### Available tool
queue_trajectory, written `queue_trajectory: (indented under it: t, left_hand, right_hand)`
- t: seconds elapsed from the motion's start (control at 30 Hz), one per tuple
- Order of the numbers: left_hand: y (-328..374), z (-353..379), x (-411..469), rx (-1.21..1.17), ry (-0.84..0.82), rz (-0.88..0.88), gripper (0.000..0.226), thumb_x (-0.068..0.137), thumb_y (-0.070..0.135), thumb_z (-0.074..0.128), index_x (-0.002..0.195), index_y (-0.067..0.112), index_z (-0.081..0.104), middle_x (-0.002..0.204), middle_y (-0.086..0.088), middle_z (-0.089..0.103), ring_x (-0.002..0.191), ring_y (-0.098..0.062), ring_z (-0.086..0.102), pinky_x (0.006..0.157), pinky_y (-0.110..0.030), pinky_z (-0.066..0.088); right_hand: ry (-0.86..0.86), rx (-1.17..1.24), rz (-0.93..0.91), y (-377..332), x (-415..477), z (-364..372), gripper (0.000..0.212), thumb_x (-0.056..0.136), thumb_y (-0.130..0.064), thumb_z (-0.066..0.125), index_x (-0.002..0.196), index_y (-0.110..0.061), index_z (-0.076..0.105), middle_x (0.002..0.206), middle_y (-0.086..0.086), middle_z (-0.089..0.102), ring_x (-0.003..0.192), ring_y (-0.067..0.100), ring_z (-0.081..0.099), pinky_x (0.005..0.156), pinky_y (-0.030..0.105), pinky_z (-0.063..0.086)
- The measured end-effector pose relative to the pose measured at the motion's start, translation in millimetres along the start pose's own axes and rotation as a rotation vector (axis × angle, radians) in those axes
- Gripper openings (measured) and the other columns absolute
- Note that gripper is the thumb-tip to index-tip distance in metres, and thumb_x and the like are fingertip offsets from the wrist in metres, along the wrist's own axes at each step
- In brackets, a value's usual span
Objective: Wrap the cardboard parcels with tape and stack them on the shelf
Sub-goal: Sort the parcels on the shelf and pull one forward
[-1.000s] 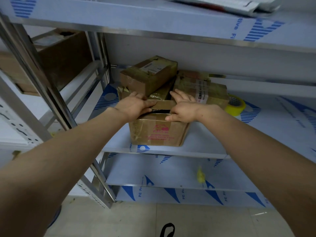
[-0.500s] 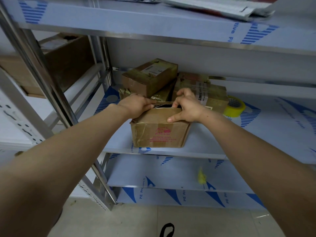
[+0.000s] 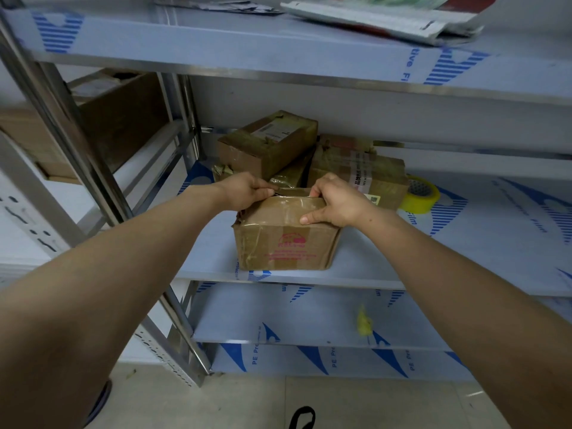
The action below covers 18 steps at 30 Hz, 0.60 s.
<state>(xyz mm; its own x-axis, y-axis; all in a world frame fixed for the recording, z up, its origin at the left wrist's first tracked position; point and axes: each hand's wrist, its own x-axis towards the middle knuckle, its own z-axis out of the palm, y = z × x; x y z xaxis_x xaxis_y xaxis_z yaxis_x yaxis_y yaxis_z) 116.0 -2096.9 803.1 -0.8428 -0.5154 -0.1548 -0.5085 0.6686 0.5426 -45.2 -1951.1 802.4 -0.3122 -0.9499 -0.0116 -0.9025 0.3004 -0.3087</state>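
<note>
- Both hands clamp the top of the box [image 3: 284, 246]. The left hand [image 3: 247, 191] curls its fingers over the far left corner. The right hand [image 3: 337, 201] hooks its fingers over the far edge, thumb pressed on the near edge.
- Probable reason: holding the top flaps down flat for taping. A dark gap shows at the far left corner, so the top looks not fully closed.
- Box stands on the middle shelf [image 3: 464, 261], close to the near edge and left of centre. My guess is it is kept forward for working room.
- Taped boxes [image 3: 356, 168] are piled just behind it, one tilted on top. Cannot tell if they touch the held box. They look finished and parked at the back.
- Tape roll [image 3: 421, 195], yellow, lies on the same shelf, right of the pile and near the right hand. Neither hand holds it.
- Fetching it would mean freeing the right hand while the left keeps the flap down.
</note>
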Motion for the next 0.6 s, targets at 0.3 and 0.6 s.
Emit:
queue_trajectory:
  t: [0.3, 0.6]
  left_hand:
    - [-3.9, 9.3, -10.9, 0.074, 0.126, 0.068, 0.036, 0.099, 0.036, 0.042, 0.126, 0.021, 0.061, 0.114, -0.001, 0.051, 0.108, -0.020, 0.048, 0.094, -0.033, 0.039]
    - [-7.6, 13.7, -12.3, -0.441, 0.241, -0.069, 0.012, 0.085, 0.026, 0.068, 0.092, 0.019, 0.074, 0.093, 0.002, 0.069, 0.085, -0.010, 0.062, 0.068, -0.020, 0.050]
  right_hand:
    - [0.004, -0.077, -0.001, -1.5, -0.4, -0.9, 0.054, 0.069, -0.052, 0.077, 0.107, -0.021, 0.054, 0.106, -0.005, 0.040, 0.094, 0.012, 0.041, 0.074, 0.028, 0.031]
    - [-0.024, 0.185, 0.038, 6.6, 1.9, 8.0, 0.056, 0.074, -0.034, 0.079, 0.119, -0.011, 0.055, 0.131, 0.004, 0.029, 0.111, 0.008, 0.030, 0.096, 0.016, 0.025]
